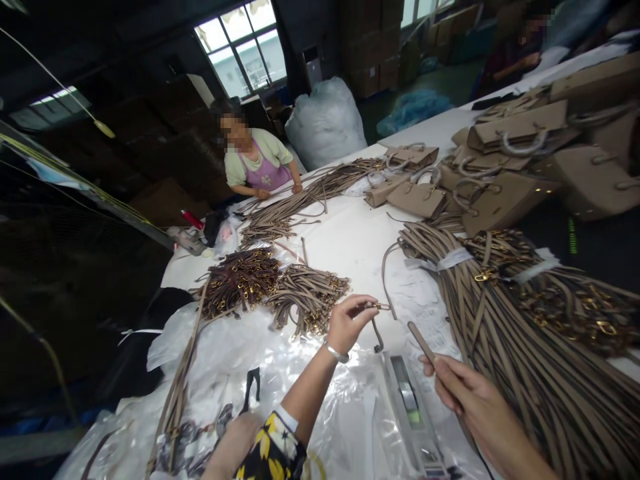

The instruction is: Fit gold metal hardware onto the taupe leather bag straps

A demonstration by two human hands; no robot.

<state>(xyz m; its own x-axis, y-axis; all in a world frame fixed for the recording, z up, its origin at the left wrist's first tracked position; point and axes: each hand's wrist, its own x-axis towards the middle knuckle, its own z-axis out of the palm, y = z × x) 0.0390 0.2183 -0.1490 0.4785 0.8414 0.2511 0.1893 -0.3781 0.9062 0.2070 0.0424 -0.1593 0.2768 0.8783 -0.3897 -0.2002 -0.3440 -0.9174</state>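
Head view: the left hand (350, 323) pinches a gold clasp (382, 306); the right hand (457, 385), nearer the strap (421, 339), grips it, its long axis running eleven to five o'clock, its tip at four o'clock from the clasp, apart. Plastic sheeting (345, 410) partly covers the white table (345, 230); a person (263, 170) sits or stands beyond, at eleven.

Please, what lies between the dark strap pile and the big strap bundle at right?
The head view shows a lighter strap pile, the left hand holding a clasp, and a curved strap.
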